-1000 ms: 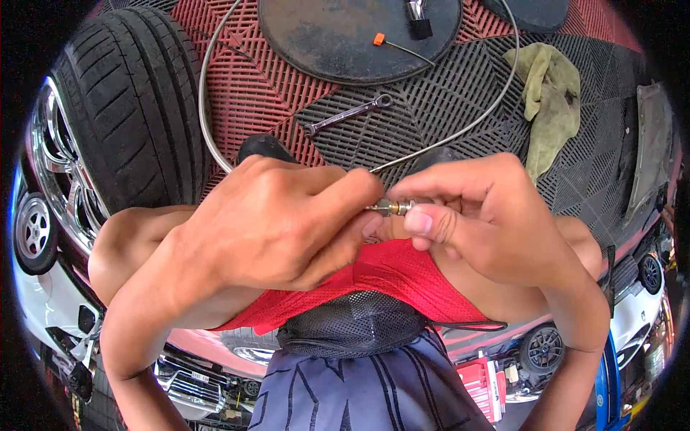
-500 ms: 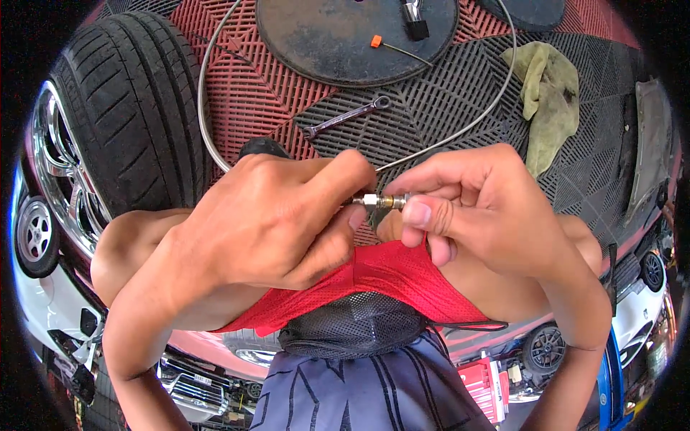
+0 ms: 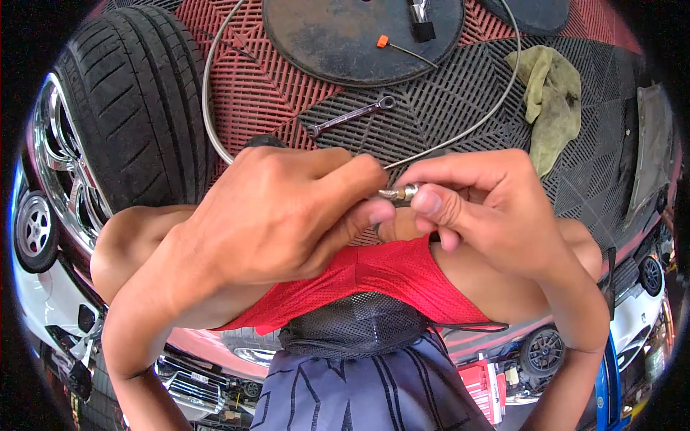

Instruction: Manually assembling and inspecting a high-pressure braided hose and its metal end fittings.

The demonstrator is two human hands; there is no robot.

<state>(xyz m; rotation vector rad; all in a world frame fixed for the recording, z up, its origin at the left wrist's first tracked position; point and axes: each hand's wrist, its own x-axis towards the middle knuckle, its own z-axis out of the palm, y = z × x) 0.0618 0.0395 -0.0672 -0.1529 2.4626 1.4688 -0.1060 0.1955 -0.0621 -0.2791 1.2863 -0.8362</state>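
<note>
Where the large tyre (image 3: 136,108) stands: left, one.
Left hand (image 3: 280,215): grip pinched on the metal fitting (image 3: 408,192).
Wrench (image 3: 353,117): one, on the floor (image 3: 445,100).
Metal fitting: one, between both hands.
Right hand (image 3: 489,208): grip pinching its right end.
Cloth (image 3: 558,115): one, right.

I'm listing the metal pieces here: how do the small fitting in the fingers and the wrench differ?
The fitting is held between the left hand and right hand, while the wrench lies on the slatted floor. The fitting's visible part is short; the wrench is plainly longer. The fitting shows a brass-coloured section, whereas the wrench looks silvery. Both have a metallic shine.
</note>
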